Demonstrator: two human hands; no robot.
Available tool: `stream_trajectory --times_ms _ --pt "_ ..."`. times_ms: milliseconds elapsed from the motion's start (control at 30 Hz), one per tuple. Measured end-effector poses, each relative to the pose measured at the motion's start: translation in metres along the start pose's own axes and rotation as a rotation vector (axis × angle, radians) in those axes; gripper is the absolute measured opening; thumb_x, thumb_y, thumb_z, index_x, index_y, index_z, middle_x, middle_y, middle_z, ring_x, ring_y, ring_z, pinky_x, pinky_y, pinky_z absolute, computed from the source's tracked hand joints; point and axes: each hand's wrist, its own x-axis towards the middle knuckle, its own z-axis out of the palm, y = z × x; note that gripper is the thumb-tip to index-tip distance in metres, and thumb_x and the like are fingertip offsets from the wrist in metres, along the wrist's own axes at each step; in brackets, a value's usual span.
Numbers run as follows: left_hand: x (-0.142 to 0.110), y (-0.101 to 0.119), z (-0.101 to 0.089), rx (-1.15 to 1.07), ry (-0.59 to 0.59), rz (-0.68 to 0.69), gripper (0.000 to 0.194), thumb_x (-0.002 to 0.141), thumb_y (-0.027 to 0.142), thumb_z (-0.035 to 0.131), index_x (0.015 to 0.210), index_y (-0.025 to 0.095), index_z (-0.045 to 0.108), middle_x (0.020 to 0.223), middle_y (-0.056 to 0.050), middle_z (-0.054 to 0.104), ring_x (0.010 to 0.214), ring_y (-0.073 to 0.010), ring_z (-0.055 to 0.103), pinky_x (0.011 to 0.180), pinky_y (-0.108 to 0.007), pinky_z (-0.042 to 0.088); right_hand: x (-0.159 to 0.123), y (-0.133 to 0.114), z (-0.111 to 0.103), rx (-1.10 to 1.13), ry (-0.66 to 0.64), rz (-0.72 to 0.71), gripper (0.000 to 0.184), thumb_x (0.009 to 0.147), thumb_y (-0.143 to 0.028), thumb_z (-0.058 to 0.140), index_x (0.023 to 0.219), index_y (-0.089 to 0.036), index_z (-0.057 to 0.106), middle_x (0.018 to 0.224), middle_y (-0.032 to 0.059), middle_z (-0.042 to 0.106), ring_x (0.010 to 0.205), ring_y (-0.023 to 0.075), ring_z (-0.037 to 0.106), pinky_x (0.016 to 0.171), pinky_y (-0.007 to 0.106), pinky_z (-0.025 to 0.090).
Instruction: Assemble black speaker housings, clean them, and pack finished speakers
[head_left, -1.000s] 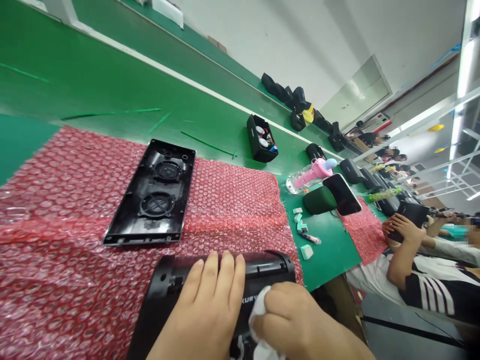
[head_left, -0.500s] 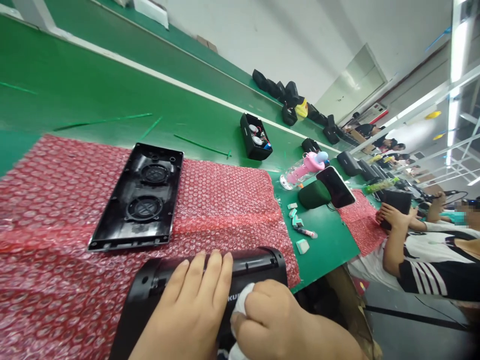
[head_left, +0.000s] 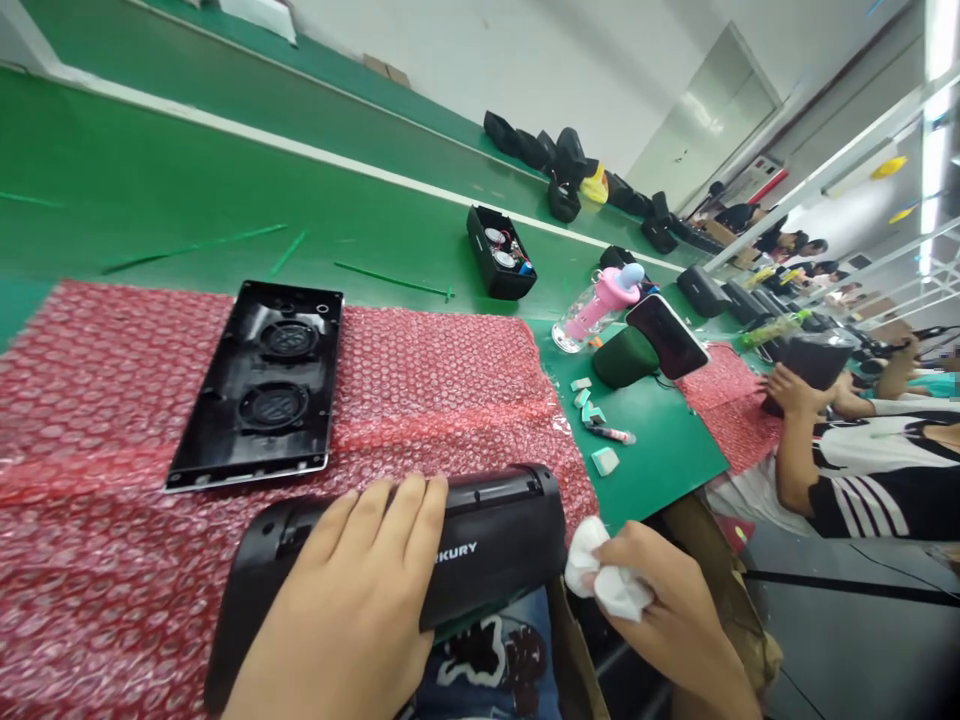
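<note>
A black speaker housing (head_left: 495, 540), with white lettering ending in "KURY" on its front, lies at the near edge of the bubble wrap. My left hand (head_left: 360, 590) grips it, fingers over the top and thumb at the lower edge, hiding part of the lettering. Just off the housing's right end, my right hand (head_left: 652, 590) is closed on a crumpled white cloth (head_left: 589, 555). Beyond the housing, a black panel (head_left: 255, 390) with two round grilles lies on the red bubble wrap (head_left: 435, 370), its hollow side up.
An open black speaker box (head_left: 502, 255) with parts inside stands on the green table (head_left: 652, 450). To the right are a pink-topped bottle (head_left: 600, 305), a phone (head_left: 667, 335), a dark green case (head_left: 624, 357), a marker (head_left: 611, 434) and small sponge pieces (head_left: 605, 461). A co-worker (head_left: 862, 480) sits at right.
My right hand has moved right with the cloth, off the housing's front, uncovering more lettering. My left hand stays on the housing. The whole view has shifted slightly.
</note>
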Motion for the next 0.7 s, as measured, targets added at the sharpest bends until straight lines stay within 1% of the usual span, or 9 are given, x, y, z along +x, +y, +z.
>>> stream_trajectory --times_ms 100,133,200,333,433,533,600,633,700 --pt "0.002 -0.001 -0.003 0.019 -0.007 0.012 0.059 0.071 0.015 0.061 0.129 0.005 0.061 0.128 -0.018 0.065 0.114 -0.0354 0.059 0.103 -0.051 0.043 -0.011 0.0 0.004 0.07 0.12 0.023 0.021 0.086 -0.013 0.064 0.105 -0.021 0.058 0.08 0.0011 0.063 0.066 0.0141 0.062 0.057 0.023 0.052" --pt "0.003 -0.001 -0.003 0.023 -0.011 0.016 0.058 0.072 0.016 0.061 0.129 0.005 0.061 0.127 -0.018 0.065 0.114 -0.0357 0.059 0.103 -0.051 0.043 -0.013 -0.001 0.006 0.082 0.145 0.002 0.025 0.086 -0.011 0.065 0.108 -0.021 0.058 0.082 0.0022 0.064 0.069 0.015 0.063 0.06 0.024 0.054" --pt "0.004 -0.001 -0.004 0.035 -0.02 0.021 0.056 0.073 0.017 0.062 0.128 0.005 0.061 0.126 -0.018 0.065 0.114 -0.0361 0.059 0.102 -0.051 0.044 -0.015 -0.004 0.011 0.07 0.191 -0.055 0.028 0.084 -0.006 0.065 0.108 -0.02 0.06 0.085 0.0036 0.063 0.075 0.0161 0.065 0.066 0.026 0.058" --pt "0.006 -0.001 -0.004 0.048 -0.029 0.029 0.058 0.071 0.018 0.062 0.128 0.004 0.06 0.125 -0.019 0.065 0.112 -0.0364 0.059 0.101 -0.051 0.043 -0.015 -0.011 0.024 -0.114 0.338 -0.128 0.027 0.083 -0.003 0.063 0.104 -0.02 0.064 0.1 0.0075 0.062 0.091 0.0192 0.066 0.074 0.031 0.061" --pt "0.006 -0.001 -0.003 0.043 0.001 0.035 0.059 0.071 0.018 0.06 0.128 0.004 0.06 0.124 -0.019 0.065 0.112 -0.0361 0.058 0.1 -0.051 0.043 -0.015 -0.016 0.036 -0.223 0.403 -0.172 0.025 0.081 -0.003 0.067 0.1 -0.019 0.064 0.104 0.0082 0.061 0.092 0.0193 0.066 0.075 0.031 0.061" --pt "0.005 -0.002 0.0 0.043 0.022 0.042 0.059 0.07 0.017 0.059 0.127 0.004 0.061 0.123 -0.019 0.065 0.111 -0.0358 0.058 0.099 -0.05 0.042 -0.016 -0.023 0.043 -0.288 0.431 -0.138 0.022 0.083 -0.003 0.065 0.099 -0.019 0.064 0.103 0.0089 0.062 0.089 0.019 0.067 0.073 0.03 0.062" --pt "0.004 -0.003 0.001 0.043 0.022 0.044 0.058 0.07 0.018 0.058 0.127 0.005 0.061 0.123 -0.019 0.065 0.111 -0.0355 0.058 0.099 -0.05 0.042 -0.018 -0.028 0.042 -0.322 0.412 -0.118 0.021 0.085 -0.005 0.065 0.099 -0.021 0.067 0.101 0.0088 0.066 0.086 0.0197 0.069 0.072 0.029 0.063" --pt "0.003 -0.003 0.001 0.044 0.018 0.042 0.058 0.071 0.019 0.058 0.127 0.005 0.061 0.123 -0.018 0.065 0.111 -0.0355 0.058 0.1 -0.05 0.042 -0.019 -0.031 0.04 -0.322 0.366 -0.116 0.022 0.084 -0.006 0.067 0.1 -0.022 0.068 0.097 0.0077 0.068 0.084 0.0201 0.07 0.071 0.029 0.063" --pt "0.003 -0.003 0.001 0.041 0.021 0.038 0.058 0.071 0.02 0.059 0.127 0.005 0.061 0.122 -0.019 0.066 0.11 -0.0357 0.059 0.1 -0.05 0.041 -0.019 -0.035 0.034 -0.24 0.23 -0.076 0.03 0.081 -0.003 0.071 0.099 -0.026 0.07 0.087 0.0042 0.07 0.08 0.0206 0.072 0.067 0.026 0.063"
